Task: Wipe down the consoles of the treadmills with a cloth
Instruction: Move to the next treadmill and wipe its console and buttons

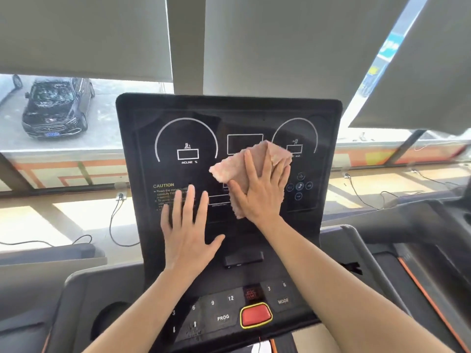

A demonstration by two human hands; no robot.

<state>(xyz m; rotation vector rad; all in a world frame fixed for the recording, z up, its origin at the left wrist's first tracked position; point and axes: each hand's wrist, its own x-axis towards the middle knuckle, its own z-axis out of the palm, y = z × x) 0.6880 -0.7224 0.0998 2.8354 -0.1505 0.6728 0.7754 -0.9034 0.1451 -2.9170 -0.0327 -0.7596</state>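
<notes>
The treadmill console (pixel 142 138) stands upright at centre, its black display panel facing the viewer. The right hand (pixel 262 189) lies flat on the pink cloth (pixel 229 169), fingers straight and slightly spread, pressing it against the middle of the panel, just right of centre. The cloth is folded; one corner sticks out to the left of the hand and another reaches up over the lower edge of the central display box. The left hand (pixel 187 233) rests flat on the lower left of the panel, fingers spread, partly covering the CAUTION text, and holds nothing. It lies near the cloth but apart from it. On the near keypad, a red button (pixel 255 315) with a yellow rim sits between the PROG and MODE keys. Through the far window on the left, a dark car (pixel 56 108) is parked below lowered blinds (pixel 84 34).
</notes>
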